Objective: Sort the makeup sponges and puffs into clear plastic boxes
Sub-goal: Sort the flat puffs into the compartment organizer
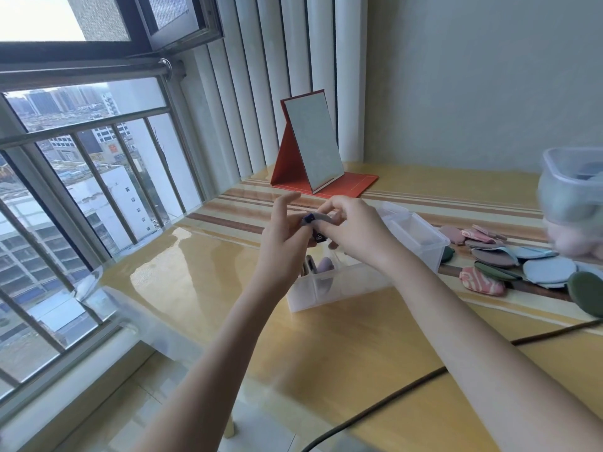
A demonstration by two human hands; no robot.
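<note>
Both hands meet above the clear box (339, 285) at the middle of the bench (359, 347). The left hand (284, 236) and right hand (352, 230) together pinch a flat grey puff (321, 218) with a dark blue ribbon, held in the air. A lilac sponge (324, 265) stands in the box. At three o'clock lies a heap of puffs (522, 262); at twelve o'clock stands a red folding mirror (313, 145).
</note>
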